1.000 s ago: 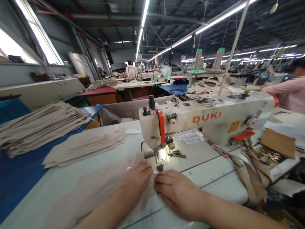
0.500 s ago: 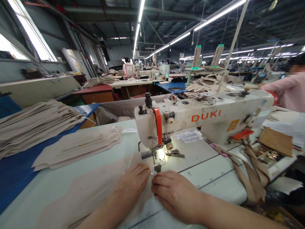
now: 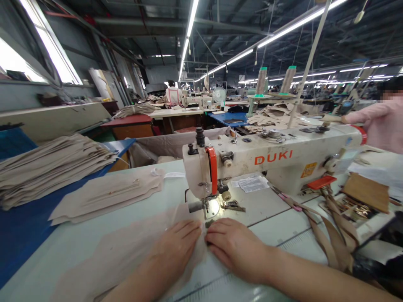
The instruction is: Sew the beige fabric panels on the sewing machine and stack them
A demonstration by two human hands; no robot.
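Observation:
A thin beige fabric panel [image 3: 138, 235] lies on the table, its right edge running up to the needle area of a white sewing machine [image 3: 277, 157]. My left hand [image 3: 181, 241] rests flat on this panel, fingers stretched toward the needle. My right hand [image 3: 234, 247] is closed, its fingertips together at the panel's right edge; its thumb is hidden. Both hands lie just in front of the lit presser foot [image 3: 208, 205], close together but apart. A small dark spot shows by my right fingertips, too small to tell.
On the left lie a stack of beige pieces [image 3: 56, 167] and another panel with a zipper-like slit [image 3: 110, 195]. White labels [image 3: 252, 183] sit beneath the machine arm. Straps [image 3: 330, 235] hang off the right edge near a parts tray [image 3: 355, 209]. A person in pink [image 3: 384, 121] is at right.
The view has shifted slightly, so the machine and table sit a little lower and further right. Both hands stay on the panel's edge by the needle, with hardly any other movement.

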